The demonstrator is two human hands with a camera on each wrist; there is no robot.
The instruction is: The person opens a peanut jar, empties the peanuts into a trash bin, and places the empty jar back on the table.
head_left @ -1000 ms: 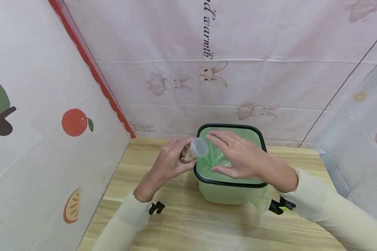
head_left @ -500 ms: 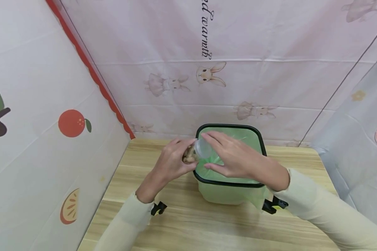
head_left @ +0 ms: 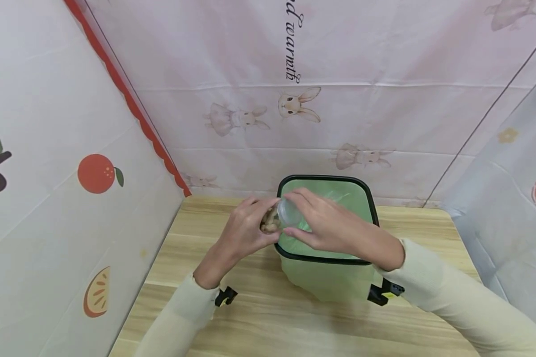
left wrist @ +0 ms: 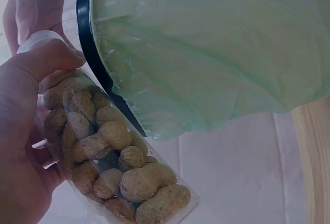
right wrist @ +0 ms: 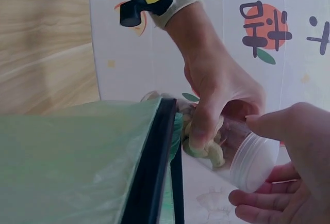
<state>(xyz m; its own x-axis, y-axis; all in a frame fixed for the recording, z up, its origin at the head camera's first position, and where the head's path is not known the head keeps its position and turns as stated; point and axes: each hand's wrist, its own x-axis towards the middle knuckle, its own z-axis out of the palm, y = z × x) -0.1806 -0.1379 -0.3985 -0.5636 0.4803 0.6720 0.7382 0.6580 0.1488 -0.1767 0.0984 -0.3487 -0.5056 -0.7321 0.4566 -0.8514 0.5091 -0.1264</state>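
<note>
A clear plastic jar [left wrist: 108,146] of unshelled peanuts is gripped by my left hand [head_left: 241,228], the thumb and fingers curled round its body. It lies tilted, its white lid [right wrist: 260,159] pointing to the right, beside and over the left rim of a bin [head_left: 330,260]. My right hand [head_left: 328,220] is over the bin and pinches the lid between thumb and fingers. The lid sits on the jar. Peanuts [left wrist: 147,180] show through the wall in the left wrist view. The left palm hides part of the jar in the head view.
The bin has a black rim and a pale green liner bag [head_left: 348,198], which also drapes outside. It stands on a wood-grain table [head_left: 268,317] near the back. Printed cloth walls [head_left: 232,163] rise behind and at both sides.
My right hand has moved left onto the lid, and its fingers have closed round it. The jar has shifted slightly to the right in my left hand.
</note>
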